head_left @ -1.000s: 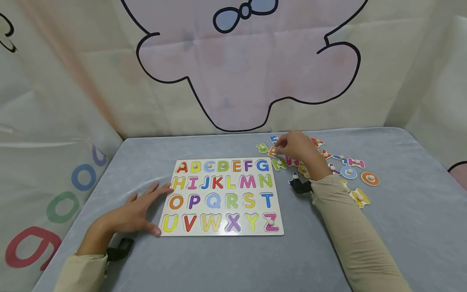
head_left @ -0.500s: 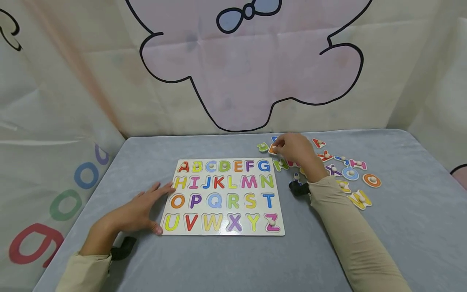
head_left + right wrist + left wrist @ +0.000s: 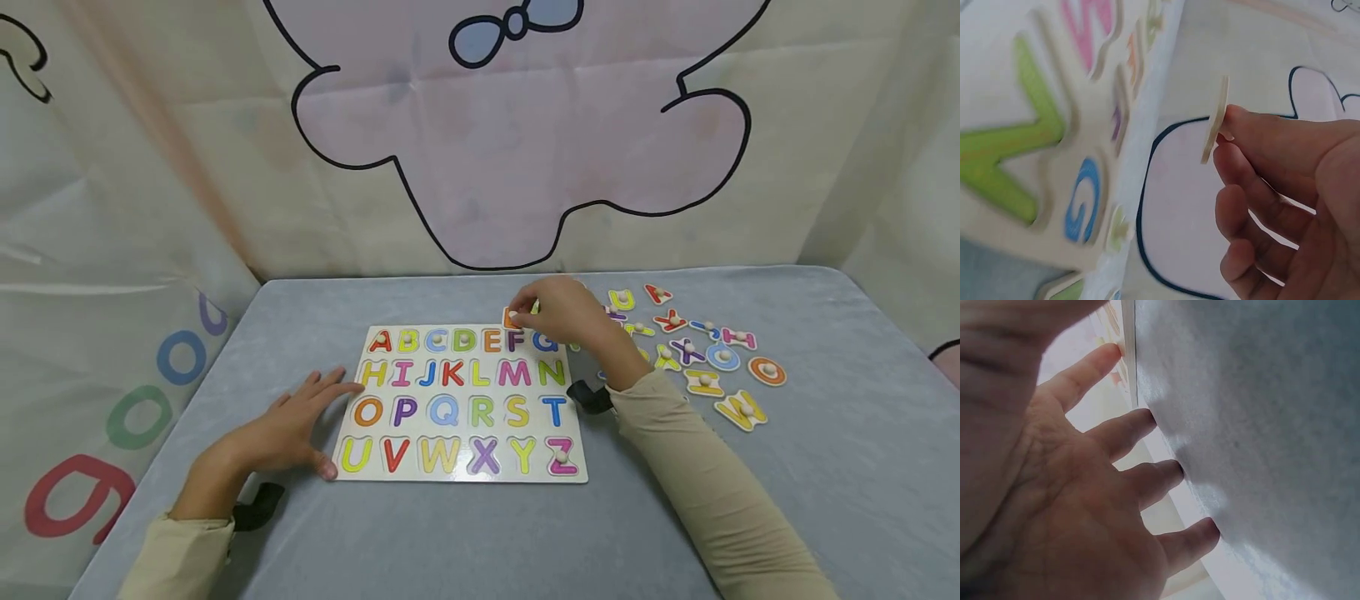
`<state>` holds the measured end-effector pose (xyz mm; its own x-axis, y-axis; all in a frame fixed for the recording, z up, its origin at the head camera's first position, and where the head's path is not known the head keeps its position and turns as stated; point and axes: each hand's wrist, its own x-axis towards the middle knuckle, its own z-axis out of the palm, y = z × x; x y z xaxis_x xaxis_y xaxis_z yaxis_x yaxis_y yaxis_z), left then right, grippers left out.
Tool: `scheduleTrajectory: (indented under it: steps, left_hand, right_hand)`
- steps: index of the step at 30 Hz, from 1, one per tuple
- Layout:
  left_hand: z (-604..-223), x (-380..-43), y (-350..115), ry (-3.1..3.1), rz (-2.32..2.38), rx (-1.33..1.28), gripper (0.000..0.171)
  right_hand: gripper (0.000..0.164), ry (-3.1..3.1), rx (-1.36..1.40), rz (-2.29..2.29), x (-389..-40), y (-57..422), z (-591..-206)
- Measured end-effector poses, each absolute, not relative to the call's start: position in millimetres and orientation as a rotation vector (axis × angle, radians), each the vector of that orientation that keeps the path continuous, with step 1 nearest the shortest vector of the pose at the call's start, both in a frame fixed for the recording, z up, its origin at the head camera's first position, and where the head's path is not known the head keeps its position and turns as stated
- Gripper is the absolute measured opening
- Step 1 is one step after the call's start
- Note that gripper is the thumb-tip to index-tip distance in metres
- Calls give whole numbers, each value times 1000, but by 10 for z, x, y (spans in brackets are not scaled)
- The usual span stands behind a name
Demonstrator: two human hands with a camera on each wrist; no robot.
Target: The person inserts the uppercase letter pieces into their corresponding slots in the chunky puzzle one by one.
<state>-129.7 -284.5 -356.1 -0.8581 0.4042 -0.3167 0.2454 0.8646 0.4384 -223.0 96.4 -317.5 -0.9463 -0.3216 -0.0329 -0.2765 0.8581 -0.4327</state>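
A white alphabet puzzle board point(image 3: 461, 392) lies flat on the table. Knobbed pieces sit in its A, B, C, D and Z places. My left hand point(image 3: 279, 429) has its fingers spread, one fingertip at the board's left edge and the thumb at the near left corner. In the left wrist view the other fingertips reach the grey cloth. My right hand point(image 3: 562, 310) pinches the knob of an orange letter E piece point(image 3: 510, 318) between thumb and finger, over the board's far edge near E and F. The right wrist view shows that piece point(image 3: 1215, 122) edge-on, raised.
Several loose letter pieces lie to the right of the board, among them a round orange O point(image 3: 766, 372), a yellow W point(image 3: 741, 410) and a red A point(image 3: 657, 294). Behind the table point(image 3: 450, 542) hangs a printed cloth point(image 3: 487, 167).
The right hand has lifted the orange E piece from among the loose pieces and carried it left to the board's far edge. The left hand stays at the board's left side.
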Motion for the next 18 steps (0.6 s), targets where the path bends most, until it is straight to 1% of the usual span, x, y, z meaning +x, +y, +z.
scheduleTrajectory:
  steps: [6,10,14,18]
  left_hand:
    - [-3557,-1300,-2852,2638,525,486,114]
    - [-3552,-1323,-2852,2641,533,487,113]
    - [-3557,-1340,-2830,2630,552,486,113]
    - [-3560,-1330,-2817,2635,526,465,113]
  right_hand:
    - [23,2911,-543,-698,-2247,809,-3119]
    - [22,2867,-535,-713,-2242,707,-3175]
    - [19,2862,-518,-649,-2253,666,-3246]
    - [19,2868,-516,-599,-2279,646,-3303]
